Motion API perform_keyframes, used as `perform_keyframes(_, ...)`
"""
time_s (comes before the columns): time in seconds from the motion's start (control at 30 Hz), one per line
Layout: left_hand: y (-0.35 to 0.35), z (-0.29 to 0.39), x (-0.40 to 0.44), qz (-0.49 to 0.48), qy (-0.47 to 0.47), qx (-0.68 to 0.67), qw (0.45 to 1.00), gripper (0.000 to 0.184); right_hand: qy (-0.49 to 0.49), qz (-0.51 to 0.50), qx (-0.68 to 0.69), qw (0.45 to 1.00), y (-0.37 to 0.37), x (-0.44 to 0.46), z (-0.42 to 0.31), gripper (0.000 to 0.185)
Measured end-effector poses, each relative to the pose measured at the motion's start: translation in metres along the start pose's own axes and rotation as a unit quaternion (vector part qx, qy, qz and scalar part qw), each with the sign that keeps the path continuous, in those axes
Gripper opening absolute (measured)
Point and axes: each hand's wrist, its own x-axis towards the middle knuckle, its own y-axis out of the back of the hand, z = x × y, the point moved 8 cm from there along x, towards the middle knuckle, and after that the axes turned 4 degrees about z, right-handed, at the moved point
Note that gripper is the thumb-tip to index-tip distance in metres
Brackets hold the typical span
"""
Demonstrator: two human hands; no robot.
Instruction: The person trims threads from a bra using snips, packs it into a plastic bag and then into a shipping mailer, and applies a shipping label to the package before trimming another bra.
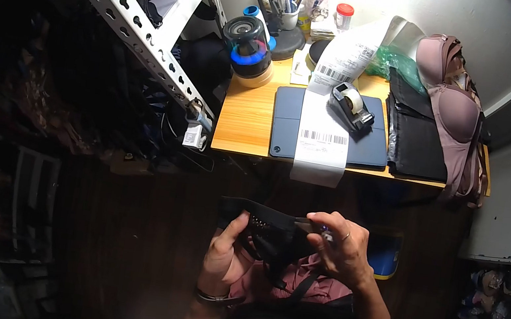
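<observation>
My left hand (228, 255) is closed on a black fabric garment (271, 232), its thumb lying over the front near a patch of small holes. At the garment's right end, my right hand (342, 247) pinches the edge between thumb and fingers. Something small and shiny shows by the right fingers, too small to make out. A dusky pink cloth (309, 285) lies on my lap below the garment, with a black strap across it.
Ahead stands a wooden desk (241, 120) with a grey tablet case (285, 121), printed label strip (321, 153), tape dispenser (353, 111), round speaker (246, 51), black bags (420, 132) and mauve bras (456, 114). A white metal rack (136, 27) stands left.
</observation>
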Motion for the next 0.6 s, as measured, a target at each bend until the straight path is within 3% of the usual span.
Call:
perform_keyframes(0.4,0.001,-0.002,0.001,-0.003,0.005,0.005,1.0,0.023,0.028,-0.033,0.029,0.999,-0.006,0.003,-0.008,0.034)
perform_keyframes(0.5,-0.002,-0.001,0.001,-0.012,-0.007,0.004,1.0,0.023,-0.088,0.047,0.216,0.971,-0.001,-0.001,0.007,0.039)
perform_keyframes(0.6,-0.003,-0.004,0.0,-0.016,0.001,0.014,1.0,0.024,-0.04,0.066,0.208,0.975,0.002,0.012,-0.014,0.043)
